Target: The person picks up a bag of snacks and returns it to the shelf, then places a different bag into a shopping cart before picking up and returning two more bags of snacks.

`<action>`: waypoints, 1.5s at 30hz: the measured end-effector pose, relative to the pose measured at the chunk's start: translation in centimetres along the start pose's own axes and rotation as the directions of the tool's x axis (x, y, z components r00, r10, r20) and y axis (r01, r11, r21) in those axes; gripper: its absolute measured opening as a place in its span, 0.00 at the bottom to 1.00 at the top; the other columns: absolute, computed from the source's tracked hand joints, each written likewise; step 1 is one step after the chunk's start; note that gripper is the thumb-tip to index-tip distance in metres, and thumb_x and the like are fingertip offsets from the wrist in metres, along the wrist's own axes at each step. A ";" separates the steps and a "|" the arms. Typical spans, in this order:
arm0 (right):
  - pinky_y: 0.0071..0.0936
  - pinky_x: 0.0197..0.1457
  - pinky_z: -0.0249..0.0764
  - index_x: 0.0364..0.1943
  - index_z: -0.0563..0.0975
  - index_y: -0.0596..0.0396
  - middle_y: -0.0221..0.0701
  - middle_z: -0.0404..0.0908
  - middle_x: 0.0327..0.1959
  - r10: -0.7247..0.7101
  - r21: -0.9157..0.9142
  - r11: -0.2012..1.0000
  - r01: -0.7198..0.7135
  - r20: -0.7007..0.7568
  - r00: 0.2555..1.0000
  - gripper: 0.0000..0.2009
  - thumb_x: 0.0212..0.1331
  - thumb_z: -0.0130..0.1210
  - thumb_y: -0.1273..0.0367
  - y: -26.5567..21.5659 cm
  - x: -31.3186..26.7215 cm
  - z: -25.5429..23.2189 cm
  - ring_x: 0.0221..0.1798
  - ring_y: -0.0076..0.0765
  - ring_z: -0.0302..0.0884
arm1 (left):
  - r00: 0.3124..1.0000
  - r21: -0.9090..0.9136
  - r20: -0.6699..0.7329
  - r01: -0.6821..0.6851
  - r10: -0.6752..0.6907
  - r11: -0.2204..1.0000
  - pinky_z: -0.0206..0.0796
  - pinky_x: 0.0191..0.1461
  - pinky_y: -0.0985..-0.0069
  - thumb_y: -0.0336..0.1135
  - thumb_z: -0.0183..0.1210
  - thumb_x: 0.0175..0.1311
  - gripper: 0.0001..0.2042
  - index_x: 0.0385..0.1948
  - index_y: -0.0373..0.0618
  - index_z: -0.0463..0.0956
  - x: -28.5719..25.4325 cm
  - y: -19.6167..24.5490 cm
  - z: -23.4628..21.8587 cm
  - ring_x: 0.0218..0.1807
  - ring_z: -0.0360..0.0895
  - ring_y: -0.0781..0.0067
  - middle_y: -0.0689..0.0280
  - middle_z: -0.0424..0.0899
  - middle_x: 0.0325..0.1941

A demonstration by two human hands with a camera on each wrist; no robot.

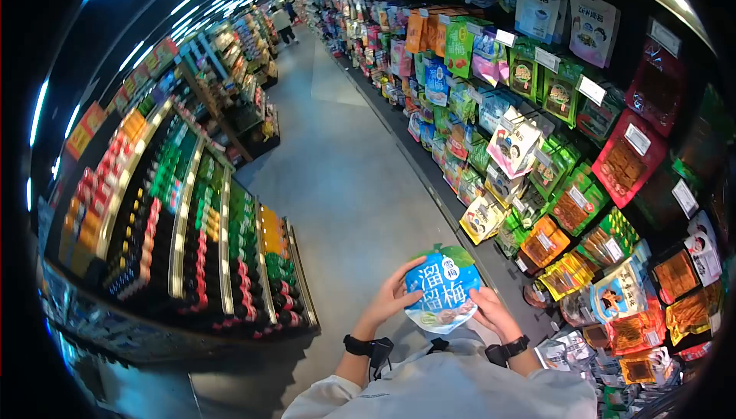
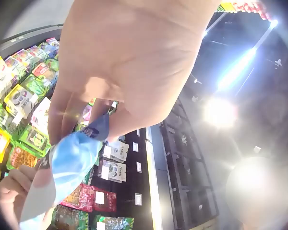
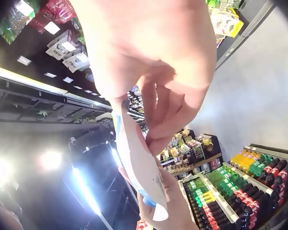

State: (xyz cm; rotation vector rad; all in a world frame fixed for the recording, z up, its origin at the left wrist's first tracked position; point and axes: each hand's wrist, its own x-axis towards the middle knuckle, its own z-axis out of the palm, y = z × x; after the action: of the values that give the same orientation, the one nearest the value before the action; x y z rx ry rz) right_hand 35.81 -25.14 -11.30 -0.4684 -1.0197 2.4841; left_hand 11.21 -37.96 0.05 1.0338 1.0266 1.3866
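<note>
A blue snack pouch (image 1: 443, 292) with large white lettering and green leaves at its top faces up in front of the body. My left hand (image 1: 389, 296) grips its left edge, thumb across the front. On the opposite edge, my right hand (image 1: 494, 313) pinches it in the same way. The left wrist view shows the pouch (image 2: 74, 163) nearly edge-on between left thumb and fingers. In the right wrist view, the pale back of the pouch (image 3: 139, 158) shows, with the right fingers behind it.
Hanging snack bags (image 1: 537, 158) with white price tags line the shelf wall on the right. To the left stands a rack of bottled drinks (image 1: 207, 220). A grey floor aisle (image 1: 314, 143) runs between them, with a person (image 1: 282, 24) far down it.
</note>
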 end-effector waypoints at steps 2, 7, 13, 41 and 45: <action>0.32 0.68 0.75 0.62 0.74 0.65 0.37 0.81 0.61 0.007 -0.059 0.998 -0.007 -0.005 1.000 0.19 0.77 0.52 0.63 -1.6 4.6 -0.5 0.62 0.32 0.79 | 0.998 0.122 -0.060 -0.023 0.030 0.992 0.58 0.76 0.71 0.29 0.62 0.71 0.34 0.77 0.43 0.57 4.1 1.2 -2.0 0.72 0.66 0.69 0.58 0.64 0.76; 0.35 0.72 0.70 0.62 0.75 0.64 0.37 0.81 0.61 -0.077 0.044 0.996 0.074 0.074 0.994 0.18 0.78 0.51 0.65 -9.3 13.7 1.7 0.66 0.33 0.76 | 0.996 -0.049 -0.081 0.038 -0.042 0.998 0.55 0.78 0.68 0.27 0.59 0.73 0.34 0.78 0.43 0.53 13.9 2.9 -8.1 0.76 0.62 0.66 0.56 0.61 0.78; 0.44 0.75 0.67 0.67 0.70 0.62 0.38 0.77 0.66 -0.048 0.161 0.986 0.052 -0.024 0.999 0.24 0.74 0.56 0.63 -9.8 22.5 -4.1 0.69 0.39 0.73 | 0.994 -0.356 0.067 0.105 -0.087 0.929 0.57 0.78 0.63 0.25 0.54 0.75 0.33 0.80 0.45 0.49 22.9 4.2 -13.7 0.77 0.62 0.63 0.54 0.58 0.80; 0.29 0.57 0.76 0.58 0.76 0.64 0.37 0.84 0.44 -0.411 0.017 0.879 0.476 -0.477 0.777 0.21 0.76 0.50 0.58 -19.0 50.6 2.8 0.49 0.33 0.83 | 0.988 0.047 0.084 -0.137 0.133 0.989 0.63 0.68 0.75 0.34 0.53 0.75 0.17 0.60 0.37 0.79 58.9 12.8 -38.3 0.62 0.73 0.75 0.63 0.81 0.61; 0.27 0.55 0.76 0.58 0.76 0.64 0.38 0.85 0.44 -0.404 0.005 0.884 0.467 -0.493 0.771 0.20 0.76 0.50 0.59 -21.0 51.4 -1.0 0.49 0.33 0.83 | 0.988 0.135 0.011 -0.153 0.153 0.979 0.67 0.61 0.78 0.29 0.60 0.71 0.16 0.59 0.37 0.79 62.9 14.5 -35.5 0.55 0.75 0.79 0.62 0.81 0.58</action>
State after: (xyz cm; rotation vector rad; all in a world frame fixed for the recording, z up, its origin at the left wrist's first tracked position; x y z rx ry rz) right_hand -2.69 14.27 -4.50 -0.6763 -0.6649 1.8634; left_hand -29.88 22.65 7.91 1.2350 1.0708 1.4552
